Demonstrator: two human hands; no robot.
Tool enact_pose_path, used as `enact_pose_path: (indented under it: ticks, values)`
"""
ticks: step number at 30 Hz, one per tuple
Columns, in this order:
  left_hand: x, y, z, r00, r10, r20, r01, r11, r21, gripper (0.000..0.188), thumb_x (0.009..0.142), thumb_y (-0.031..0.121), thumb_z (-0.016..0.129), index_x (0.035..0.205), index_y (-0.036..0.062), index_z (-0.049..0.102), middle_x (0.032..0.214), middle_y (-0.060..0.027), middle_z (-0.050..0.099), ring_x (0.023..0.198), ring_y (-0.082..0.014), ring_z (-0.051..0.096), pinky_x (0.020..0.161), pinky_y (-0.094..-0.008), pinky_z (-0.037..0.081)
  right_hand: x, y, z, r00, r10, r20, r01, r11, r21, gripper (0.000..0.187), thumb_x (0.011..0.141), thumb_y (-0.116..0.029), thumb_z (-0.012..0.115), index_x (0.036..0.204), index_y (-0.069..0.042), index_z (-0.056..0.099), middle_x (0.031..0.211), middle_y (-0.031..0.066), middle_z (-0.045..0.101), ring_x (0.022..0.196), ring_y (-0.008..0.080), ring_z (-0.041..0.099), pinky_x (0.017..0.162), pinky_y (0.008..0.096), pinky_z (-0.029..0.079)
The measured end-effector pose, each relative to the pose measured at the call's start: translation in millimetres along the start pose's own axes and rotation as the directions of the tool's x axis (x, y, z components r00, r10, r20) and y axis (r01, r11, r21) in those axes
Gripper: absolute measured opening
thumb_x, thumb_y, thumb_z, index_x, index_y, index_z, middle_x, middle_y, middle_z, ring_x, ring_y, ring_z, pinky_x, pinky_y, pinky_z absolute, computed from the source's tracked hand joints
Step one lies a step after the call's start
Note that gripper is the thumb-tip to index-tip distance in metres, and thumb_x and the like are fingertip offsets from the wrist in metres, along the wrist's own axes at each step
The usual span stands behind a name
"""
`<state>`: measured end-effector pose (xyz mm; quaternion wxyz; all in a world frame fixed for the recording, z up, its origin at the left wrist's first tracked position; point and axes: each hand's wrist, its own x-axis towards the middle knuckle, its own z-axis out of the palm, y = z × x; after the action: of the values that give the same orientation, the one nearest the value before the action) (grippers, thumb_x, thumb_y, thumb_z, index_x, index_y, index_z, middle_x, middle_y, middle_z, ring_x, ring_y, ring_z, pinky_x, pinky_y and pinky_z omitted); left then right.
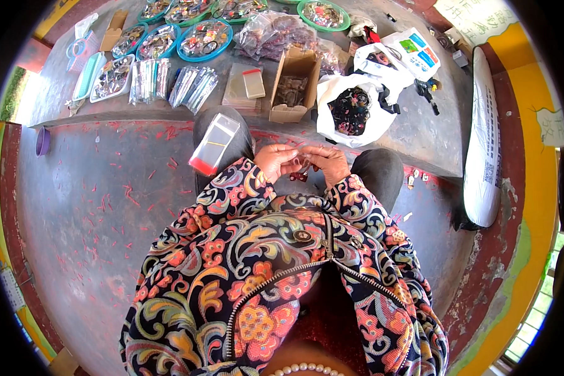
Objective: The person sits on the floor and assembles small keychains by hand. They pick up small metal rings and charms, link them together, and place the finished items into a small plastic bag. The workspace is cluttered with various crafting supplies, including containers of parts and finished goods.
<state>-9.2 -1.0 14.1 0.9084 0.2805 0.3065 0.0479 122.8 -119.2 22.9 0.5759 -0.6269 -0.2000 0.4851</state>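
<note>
Red glossy trinket (299, 176), left hand (274, 161), right hand (329, 163)

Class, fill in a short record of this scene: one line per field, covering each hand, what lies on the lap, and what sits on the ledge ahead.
Left hand: pinching a small dark red item
Right hand: pinching the same item from the other side
Lap: stack of clear packets on the left knee
Ledge: open cardboard box, white bag of dark pieces, blue and green trays
</note>
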Motion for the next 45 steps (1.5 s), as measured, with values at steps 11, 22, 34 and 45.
enact_pose_path:
  ticks: [11,22,34,45]
  values:
    - [1,-1,-2,0.999,0.011,0.04,-0.008,0.997,-0.077,0.013,0.082,0.005,0.053,0.091,-0.0023,0.057,0.085,-0.0112,0.06,0.075,-0.0176,0.059,0.069,-0.0288,0.052,-1,-8,-3,0.995,-0.043,0.095,0.053,0.993,-0.109,0.014,0.075,0.0,0.056,0.084,-0.001,0.065,0.077,0.0035,0.062,0.065,0.0082,0.053,0.055,0.0201,0.038]
    - [4,2,-2,0.998,-0.037,0.044,0.041,0.993,-0.108,0.017,0.081,0.013,0.054,0.09,-0.0012,0.056,0.088,-0.0104,0.059,0.077,-0.0161,0.057,0.071,-0.0278,0.05,0,-7,-2,0.991,-0.082,0.109,0.096,0.988,-0.122,0.018,0.072,0.005,0.053,0.082,-0.002,0.066,0.076,0.0029,0.06,0.063,0.0079,0.05,0.054,0.0202,0.039]
    - [3,-4,-2,1.0,0.014,0.004,-0.014,1.0,-0.003,0.016,0.081,0.005,0.054,0.091,-0.007,0.053,0.09,-0.0133,0.056,0.081,-0.0203,0.058,0.075,-0.0282,0.051,0,-7,-2,0.989,-0.093,0.117,0.113,0.978,-0.177,0.019,0.072,0.005,0.053,0.082,-0.003,0.066,0.076,0.0019,0.06,0.063,0.008,0.05,0.055,0.0198,0.039]
    - [6,-5,-3,0.991,0.122,-0.06,-0.118,0.99,0.076,0.014,0.083,0.01,0.054,0.087,-0.0027,0.056,0.083,-0.0092,0.058,0.074,-0.0155,0.057,0.069,-0.025,0.051,0,-10,-6,0.997,-0.066,0.046,0.059,0.99,0.131,0.021,0.08,-0.013,0.056,0.097,-0.001,0.059,0.079,0.0036,0.06,0.073,0.0097,0.054,0.06,0.0218,0.041]
